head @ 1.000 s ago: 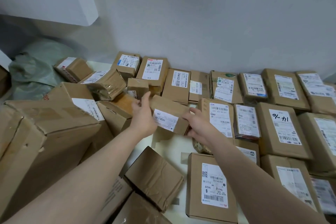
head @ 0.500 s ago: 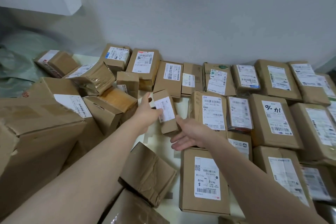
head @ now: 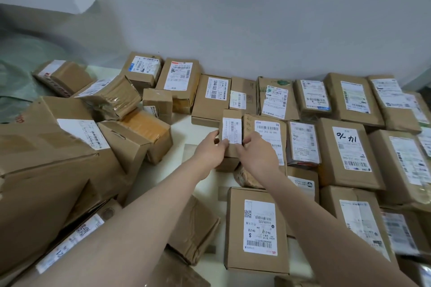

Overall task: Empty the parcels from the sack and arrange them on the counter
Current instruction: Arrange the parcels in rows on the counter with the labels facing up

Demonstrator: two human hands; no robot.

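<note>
A small brown cardboard parcel (head: 231, 128) with a white label facing up sits lengthwise on the white counter (head: 186, 133), in the second row just left of a taller labelled box (head: 268, 133). My left hand (head: 210, 151) grips its lower left side and my right hand (head: 256, 154) grips its lower right side. Several labelled parcels lie in rows along the wall and to the right. The green-grey sack (head: 16, 81) lies at the far left, partly hidden behind boxes.
A loose heap of larger boxes (head: 46, 147) fills the left side, some tilted on each other. A crumpled brown parcel (head: 193, 228) and a box labelled S (head: 258, 228) lie near the front. The grey wall (head: 256, 18) bounds the back.
The small parcel has been turned from crosswise to lengthwise and moved right, down beside the taller box. My right hand, open below it a moment ago, now grips it.
</note>
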